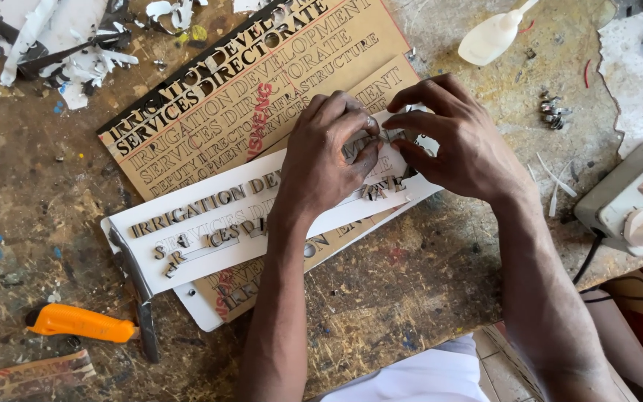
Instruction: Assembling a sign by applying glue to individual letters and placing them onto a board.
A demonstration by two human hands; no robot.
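Observation:
My left hand and my right hand meet over the right end of a white sign strip that carries small dark cut-out letters. The fingertips of both hands pinch at one small dark letter piece on the strip. The strip lies across a tan engraved sign board with dark lettering. More loose letters sit on the strip below my left hand.
An orange-handled utility knife lies at the lower left, beside a dark metal blade. A white glue bottle lies at the top right. A grey power strip with plug sits at the right edge. Paper scraps litter the top left.

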